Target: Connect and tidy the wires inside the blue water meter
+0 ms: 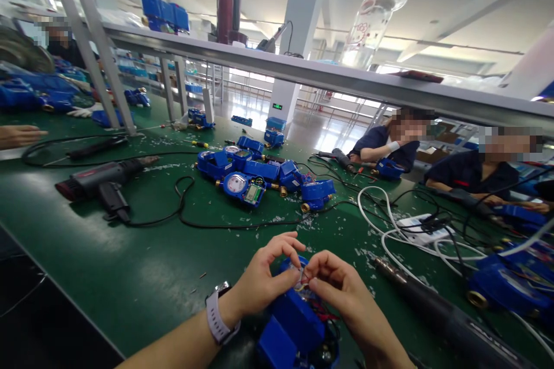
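A blue water meter (298, 323) with its cover flipped open lies at the table's near edge, below my hands. Thin wires, red and dark ones among them, come out of its housing. My right hand (340, 288) pinches a thin pale wire (302, 287) between thumb and forefinger above the meter. Close by on the left, the thumb and forefinger of my left hand (272, 268) come together at the same wires, the other fingers curled loosely. The exact contact of the left fingertips is too small to see clearly. A watch with a pale strap (215, 314) is on my left wrist.
Several blue meters (244, 190) stand clustered mid-table. A heat gun (101, 181) lies left, its black cable crossing the table. A dark cylindrical tool (450, 314) and more meters (511, 282) are at right, near a white power strip (422, 228). A shelf (268, 60) runs overhead; co-workers sit opposite.
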A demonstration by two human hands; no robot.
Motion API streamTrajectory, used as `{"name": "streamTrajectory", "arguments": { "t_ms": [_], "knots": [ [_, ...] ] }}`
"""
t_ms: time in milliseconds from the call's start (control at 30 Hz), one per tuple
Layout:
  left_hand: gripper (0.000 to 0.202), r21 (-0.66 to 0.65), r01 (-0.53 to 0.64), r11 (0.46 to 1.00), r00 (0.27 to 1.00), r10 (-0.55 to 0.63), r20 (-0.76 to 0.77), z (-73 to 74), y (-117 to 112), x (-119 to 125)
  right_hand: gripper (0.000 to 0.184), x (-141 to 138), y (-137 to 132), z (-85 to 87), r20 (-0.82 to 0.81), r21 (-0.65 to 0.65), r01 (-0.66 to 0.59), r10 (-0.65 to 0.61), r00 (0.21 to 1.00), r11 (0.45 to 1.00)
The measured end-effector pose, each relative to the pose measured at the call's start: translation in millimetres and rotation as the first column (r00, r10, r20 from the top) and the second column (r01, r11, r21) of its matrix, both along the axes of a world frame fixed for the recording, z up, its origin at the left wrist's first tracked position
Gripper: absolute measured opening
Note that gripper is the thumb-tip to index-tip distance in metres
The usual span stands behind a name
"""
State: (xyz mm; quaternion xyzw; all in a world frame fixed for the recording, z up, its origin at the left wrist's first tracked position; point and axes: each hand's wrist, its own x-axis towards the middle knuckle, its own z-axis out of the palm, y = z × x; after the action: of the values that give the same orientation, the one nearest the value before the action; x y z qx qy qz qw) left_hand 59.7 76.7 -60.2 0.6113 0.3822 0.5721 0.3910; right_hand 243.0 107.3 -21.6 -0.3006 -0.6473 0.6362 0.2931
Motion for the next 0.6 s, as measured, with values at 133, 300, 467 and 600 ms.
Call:
{"name": "streamTrajectory", "arguments": {
  "t_ms": [133,300,467,600],
  "knots": [
    [0.002,0.211,-0.043,0.977,0.981,0.081,-0.176,9.3,-2.3,-4.2,0.029,-4.6,-3.7,3.0,0.033,0.061,0.047,-0.049,0.998,0.997],
    [0.008,0.278,-0.066,0.958,0.898,0.178,-0.401,22.6,-4.5,-7.6,0.033,-8.6,-4.8,-2.9,-0.022,0.043,0.131,-0.13,0.991,0.99],
    [0.008,0.298,-0.006,0.954,0.832,0.17,-0.528,33.8,-5.5,-10.2,0.033,-9.4,-3.8,-9.6,-0.089,0.006,0.168,-0.167,0.982,0.986],
    [0.004,0.26,0.041,0.965,0.859,0.099,-0.503,33.8,-4.2,-10.2,0.034,-10.9,-6.9,-5.9,-0.142,-0.078,0.184,-0.194,0.971,0.98]
  ]
}}
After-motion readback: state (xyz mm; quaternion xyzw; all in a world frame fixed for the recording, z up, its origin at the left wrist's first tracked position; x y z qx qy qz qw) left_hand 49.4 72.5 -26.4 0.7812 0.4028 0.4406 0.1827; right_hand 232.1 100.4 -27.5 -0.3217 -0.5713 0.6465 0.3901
